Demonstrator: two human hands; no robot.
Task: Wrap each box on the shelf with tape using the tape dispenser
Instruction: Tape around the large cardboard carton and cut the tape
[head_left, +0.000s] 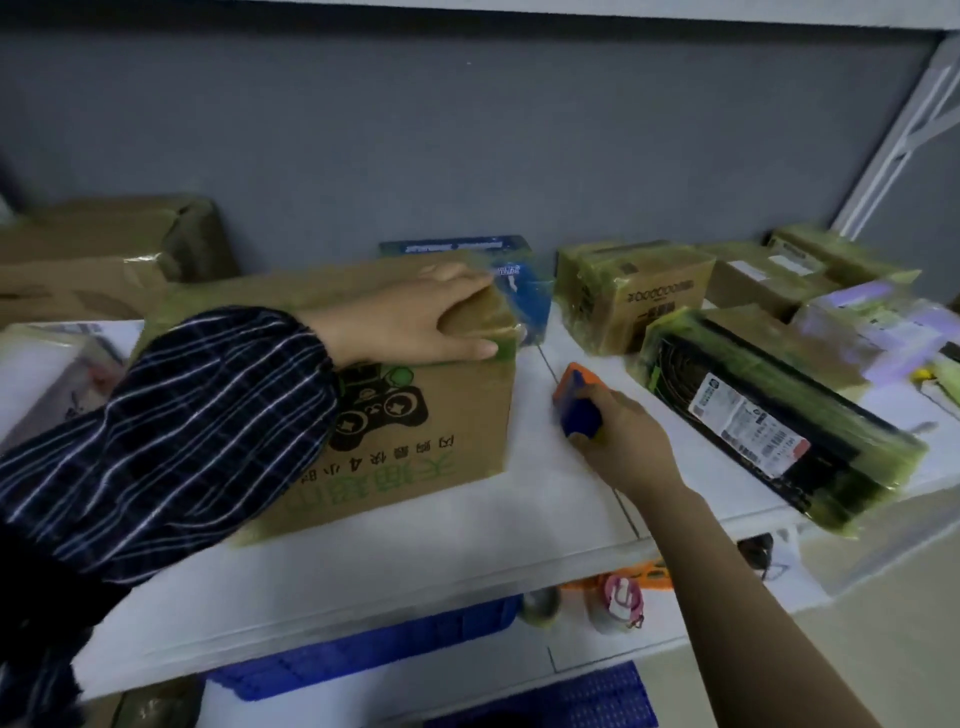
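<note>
The left hand (415, 322) lies with fingers almost straight on the top right corner of the large cardboard box (415, 415), with the thumb along the front edge; it presses and does not grasp. The right hand (623, 436) is curled round the orange and blue tape dispenser (576, 405), which it holds just above the white shelf (467, 525), near the right side of this box but apart from it. The two hands are well apart. The box in hand shows a greenish shine of tape on its top corner and along its lower edge, so its wrapping seems begun; whether it is finished cannot be told. From the dispenser at twelve o'clock stands a blue box (524, 296), and between one and three o'clock lie a brown box (649, 296) and a long black box (779, 415), all under glossy tape and seemingly done. At ten o'clock, far left, more brown boxes (104, 244) are too blurred to judge.
</note>
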